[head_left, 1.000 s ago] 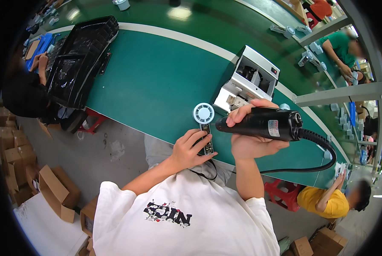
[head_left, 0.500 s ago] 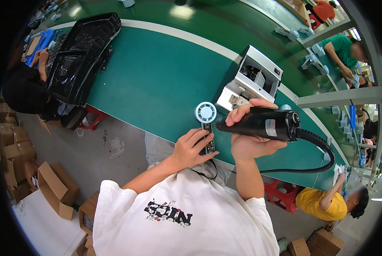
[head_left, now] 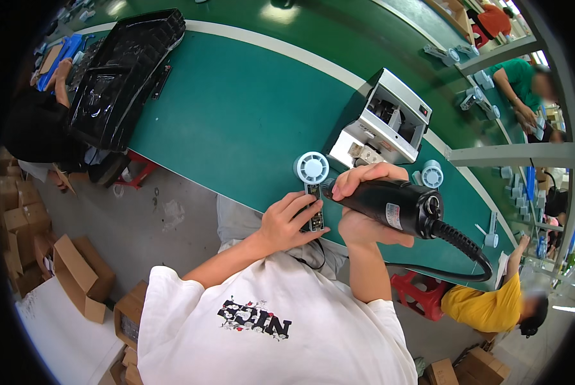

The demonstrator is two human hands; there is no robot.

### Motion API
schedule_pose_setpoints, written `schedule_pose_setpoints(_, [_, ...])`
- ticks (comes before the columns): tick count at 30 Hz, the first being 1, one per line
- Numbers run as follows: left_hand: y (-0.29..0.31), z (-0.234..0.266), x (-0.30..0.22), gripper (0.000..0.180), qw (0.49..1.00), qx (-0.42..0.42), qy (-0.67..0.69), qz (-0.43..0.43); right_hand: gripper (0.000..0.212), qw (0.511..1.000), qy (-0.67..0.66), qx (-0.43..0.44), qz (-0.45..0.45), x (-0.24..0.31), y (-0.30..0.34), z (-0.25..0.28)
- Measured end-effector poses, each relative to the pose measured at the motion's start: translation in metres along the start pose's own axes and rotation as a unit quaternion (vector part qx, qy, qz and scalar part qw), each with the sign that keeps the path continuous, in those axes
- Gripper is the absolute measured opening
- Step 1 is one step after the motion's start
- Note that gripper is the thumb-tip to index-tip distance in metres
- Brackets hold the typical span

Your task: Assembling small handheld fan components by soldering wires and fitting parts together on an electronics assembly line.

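Right at the near edge of the workbench [head_left: 236, 122], the left hand [head_left: 284, 221] holds the light-blue handheld fan [head_left: 312, 168], fingers close together across its handle [head_left: 317, 222], thumb by the bottom end, circuitry showing in the open face. Just beside it, the right hand [head_left: 361, 226] is wrapped around a black power driver [head_left: 393, 204], its cable [head_left: 470, 247] looping over the near edge, its nose aimed at the handle's upper part; whether they touch, I can't tell! Lining up driver and handle looks like the step in hand, and the next move calls for a firm left hold and a straight nose. Beyond sits a silver-and-black machine [head_left: 372, 133] by the far edge, a 2nd fan [head_left: 432, 174] to its right, and over at the left end, a black tray [head_left: 117, 83].
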State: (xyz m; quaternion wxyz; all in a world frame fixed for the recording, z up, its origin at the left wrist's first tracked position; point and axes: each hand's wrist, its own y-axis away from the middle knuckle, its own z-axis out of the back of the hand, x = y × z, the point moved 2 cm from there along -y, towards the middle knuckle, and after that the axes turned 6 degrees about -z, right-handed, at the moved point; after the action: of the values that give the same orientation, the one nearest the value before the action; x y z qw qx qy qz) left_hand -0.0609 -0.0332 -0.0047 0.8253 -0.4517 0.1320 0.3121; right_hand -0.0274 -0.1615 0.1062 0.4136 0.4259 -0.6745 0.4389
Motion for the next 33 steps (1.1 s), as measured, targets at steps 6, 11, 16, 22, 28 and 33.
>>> schedule_pose_setpoints(6, [0.0, 0.001, 0.0, 0.05, 1.0, 0.006, 0.011, 0.005, 0.104, 1.0, -0.007, -0.007, 0.003, -0.004, 0.0, 0.001])
schedule_pose_setpoints(11, [-0.006, 0.014, -0.001, 0.051, 0.999, 0.033, 0.03, -0.003, 0.102, 0.993, -0.111, 0.045, -0.015, 0.015, -0.019, 0.018])
schedule_pose_setpoints(16, [-0.011, 0.017, 0.001, 0.051, 0.998, 0.061, -0.003, -0.02, 0.1, 0.989, -0.1, -0.079, 0.072, 0.053, -0.063, 0.042])
schedule_pose_setpoints(22, [-0.023, 0.008, 0.01, 0.057, 0.998, 0.016, -0.052, 0.043, 0.095, 0.991, -0.004, -0.132, 0.031, 0.039, -0.075, 0.038])
schedule_pose_setpoints(28, [-0.023, 0.005, 0.013, 0.059, 0.998, 0.024, -0.013, 0.061, 0.095, 0.99, -0.049, -0.125, -0.035, 0.031, -0.052, 0.037])
schedule_pose_setpoints(33, [-0.023, 0.006, 0.014, 0.058, 0.998, 0.026, 0.002, 0.065, 0.098, 0.991, -0.109, -0.076, 0.02, 0.028, 0.003, 0.035])
